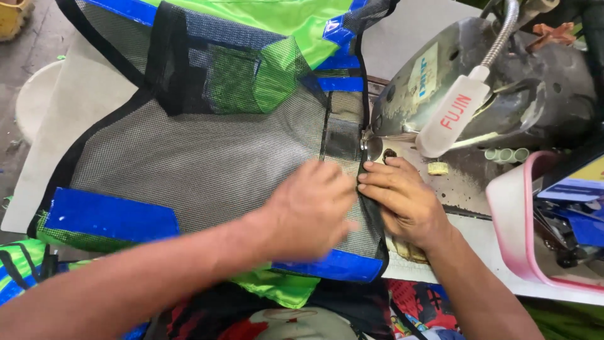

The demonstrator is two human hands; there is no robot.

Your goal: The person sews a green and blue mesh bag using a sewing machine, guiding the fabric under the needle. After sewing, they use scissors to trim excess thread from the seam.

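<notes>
Both hands lie flat, holding nothing: the left hand (308,211) on the mesh vest (207,157), the right hand (402,201) pinning its black edge, which runs up-frame to the needle (365,141).

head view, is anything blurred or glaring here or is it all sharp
Head view: the left hand is smeared by motion blur, while the right hand and mesh garment look sharper; soft even light, mild sheen on the sewing machine, no harsh glare.

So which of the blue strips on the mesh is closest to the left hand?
The blue strip at the near hem, just under the left hand; the wide one lies far left.
</notes>
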